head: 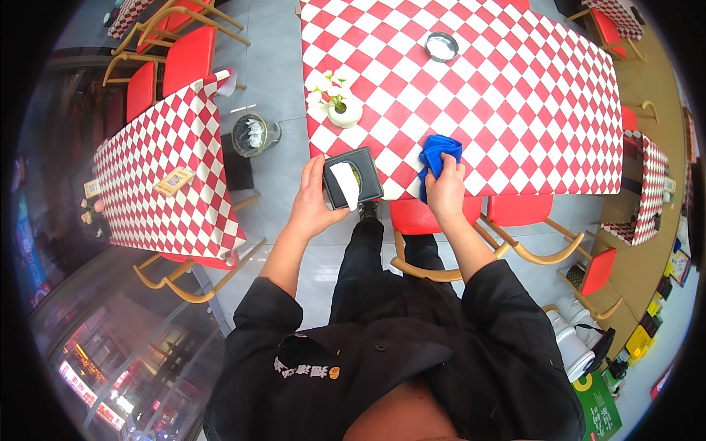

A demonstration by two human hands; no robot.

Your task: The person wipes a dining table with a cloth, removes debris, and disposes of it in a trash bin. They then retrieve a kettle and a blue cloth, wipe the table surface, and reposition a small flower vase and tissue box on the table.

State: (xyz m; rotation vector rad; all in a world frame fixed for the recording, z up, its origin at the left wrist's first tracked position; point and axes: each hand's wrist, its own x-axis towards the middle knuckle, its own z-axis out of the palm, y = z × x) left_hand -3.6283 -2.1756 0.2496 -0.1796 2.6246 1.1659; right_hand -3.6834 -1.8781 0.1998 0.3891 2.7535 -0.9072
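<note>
My left hand (pixel 314 201) grips the side of a black square tissue box (pixel 370 165) at the near left corner of the table. A white tissue (pixel 346 184) sticks out of the box's oval opening. Bunched under my right hand (pixel 447 190) is a blue cloth (pixel 439 149), at the table's near edge. Both rest at or over a red-and-white diamond-checked tablecloth (pixel 513 110). Beyond the tissue box stands a round white vase (pixel 346 114) with white artificial-looking flowers (pixel 328 88). Farther off lies a round metal ashtray (pixel 442 47).
Red chairs with wooden arms, one seat (pixel 436 214) and another (pixel 519 209), are tucked at the near edge. A second checked table (pixel 160 215) stands left, bearing a small sign (pixel 175 181) with a printed code. Between the tables is a lined waste bin (pixel 256 135).
</note>
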